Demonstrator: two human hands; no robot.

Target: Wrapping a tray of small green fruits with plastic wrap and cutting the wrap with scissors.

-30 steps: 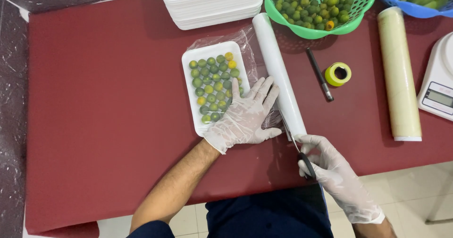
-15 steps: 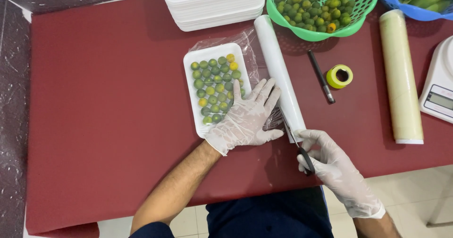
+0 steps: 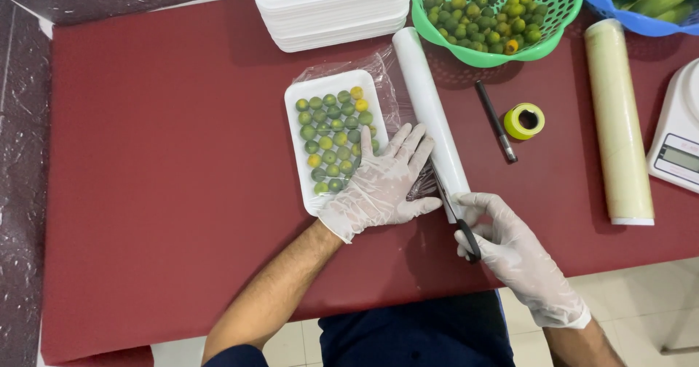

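- Clear plastic film (image 3: 389, 97) lies over a white foam tray (image 3: 298, 94) of small green & yellow fruit (image 3: 331, 141); tray sits on the dark red surface (image 3: 160, 156), just under the left hand's fingertips.
- L hand (image 3: 382, 181), thin translucent glove, lies flat w/ fingers spread – palm pressing the film down at the tray's near right corner, pinching nothing.
- White roll of film (image 3: 429, 112) lies just right of that hand, touching the film, running away from the person at a slight slant.
- R hand (image 3: 513, 254), gloved too, grip pressed together round the black handle of a knife (image 3: 455, 218); blade points up along the roll's near end, between the two hands.
- Beyond the R hand: black pen-like tool (image 3: 496, 121) and a yellow-green tape ring (image 3: 524, 121), side by side, apart from the roll.
- Further right – a second, yellowish roll (image 3: 619, 119) and the edge of a white scale (image 3: 677, 134).
- Far side from both hands: stack of white foam trays (image 3: 331, 10), green basket (image 3: 561, 25) w/ more fruit, blue bowl (image 3: 619, 14) at the corner.
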